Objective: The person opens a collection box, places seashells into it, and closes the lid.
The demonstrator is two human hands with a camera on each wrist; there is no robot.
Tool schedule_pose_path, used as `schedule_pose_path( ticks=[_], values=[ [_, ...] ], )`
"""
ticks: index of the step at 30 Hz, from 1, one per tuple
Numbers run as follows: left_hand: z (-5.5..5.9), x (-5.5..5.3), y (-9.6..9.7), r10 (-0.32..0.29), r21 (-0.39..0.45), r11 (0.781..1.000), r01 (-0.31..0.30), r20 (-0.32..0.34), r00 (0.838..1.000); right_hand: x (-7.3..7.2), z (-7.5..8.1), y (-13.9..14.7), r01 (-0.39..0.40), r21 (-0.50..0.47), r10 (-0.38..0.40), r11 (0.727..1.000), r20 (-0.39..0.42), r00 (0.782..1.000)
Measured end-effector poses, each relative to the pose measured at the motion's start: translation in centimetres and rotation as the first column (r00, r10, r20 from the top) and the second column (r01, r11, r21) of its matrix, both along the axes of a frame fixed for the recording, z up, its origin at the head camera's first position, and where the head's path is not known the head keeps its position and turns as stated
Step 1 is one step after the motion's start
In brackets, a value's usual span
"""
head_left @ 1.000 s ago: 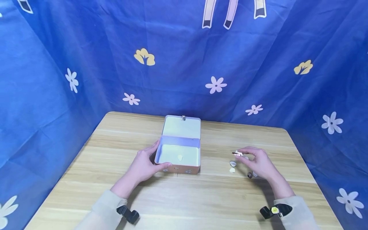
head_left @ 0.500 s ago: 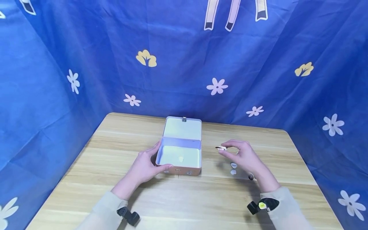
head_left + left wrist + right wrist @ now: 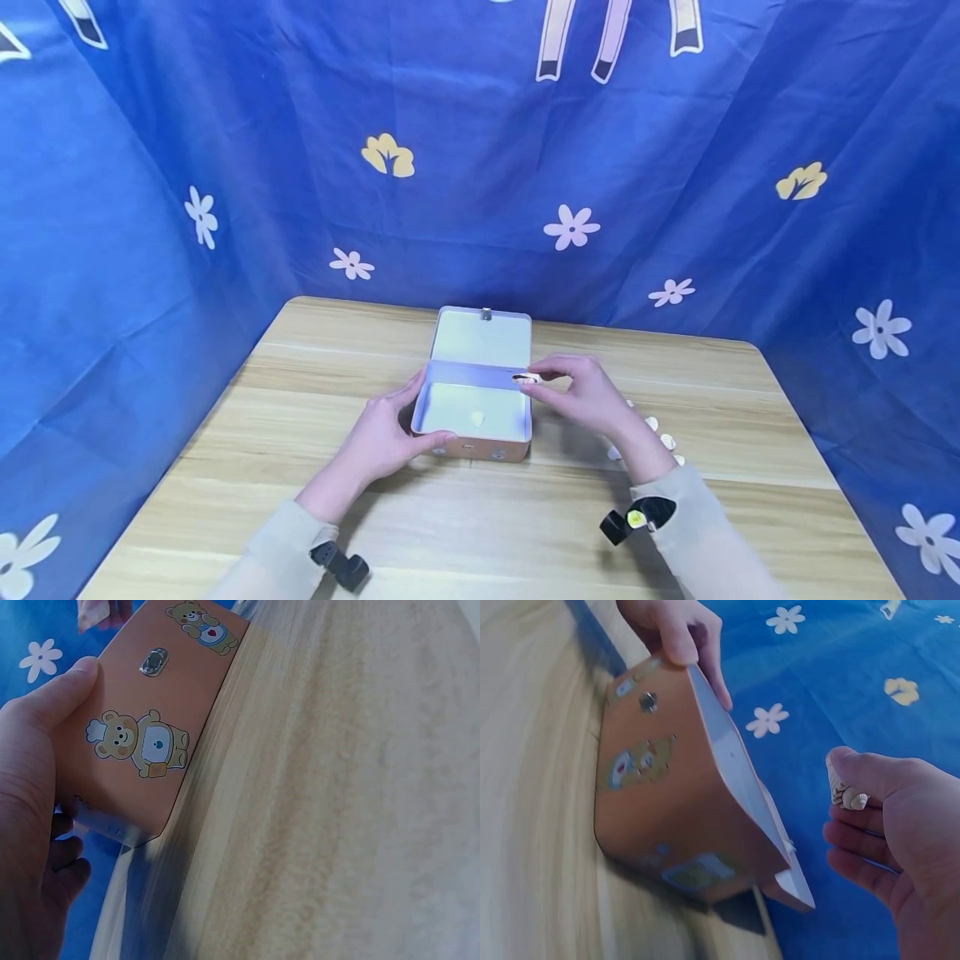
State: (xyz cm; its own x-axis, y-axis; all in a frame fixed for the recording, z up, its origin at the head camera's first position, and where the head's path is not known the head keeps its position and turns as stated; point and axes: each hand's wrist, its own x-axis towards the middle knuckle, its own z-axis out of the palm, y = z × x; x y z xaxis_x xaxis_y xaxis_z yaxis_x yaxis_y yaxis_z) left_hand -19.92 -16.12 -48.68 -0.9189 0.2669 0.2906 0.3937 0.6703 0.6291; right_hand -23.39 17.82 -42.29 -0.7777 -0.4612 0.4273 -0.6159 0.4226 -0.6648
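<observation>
An orange tin box (image 3: pixel 480 450) with bear pictures stands on the table, its lid (image 3: pixel 480 337) swung back and its white inside showing. One small pale shell (image 3: pixel 477 419) lies in it. My left hand (image 3: pixel 386 435) grips the box's left side, with the thumb on the front wall and the fingers round the corner. Over the box's right edge, my right hand (image 3: pixel 585 392) pinches a spiral seashell (image 3: pixel 847 793), whitish with brown marks, between thumb and fingers. The right wrist view shows this hand raised beside the tin's open side.
Several small shells (image 3: pixel 667 441) lie on the wooden table (image 3: pixel 480 533) to the right, partly hidden by my right forearm. A blue cloth (image 3: pixel 465 217) with flowers hangs behind the table and along both sides.
My right hand has moved left from beside the loose shells to the box's right edge, carrying the pinched seashell. My left hand keeps its hold on the tin box.
</observation>
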Motion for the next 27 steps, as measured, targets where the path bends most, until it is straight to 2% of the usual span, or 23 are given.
schedule_pose_path(
  ticks=[9,18,27],
  values=[
    [0.0,0.2,-0.1,0.008,0.004,1.0,-0.008,0.011,1.0,-0.5,-0.7,-3.7,-0.077,0.051,0.069,0.996,0.135,0.988],
    [0.3,0.1,0.0,0.009,-0.004,1.0,-0.009,0.04,0.999,-1.2,-2.0,-6.2,-0.13,0.037,0.125,0.991,0.123,0.985],
    [0.4,0.3,-0.1,0.007,0.008,1.0,-0.007,0.025,1.0,-1.6,-2.7,-7.8,-0.147,0.079,0.135,0.986,0.136,0.981]
  ],
)
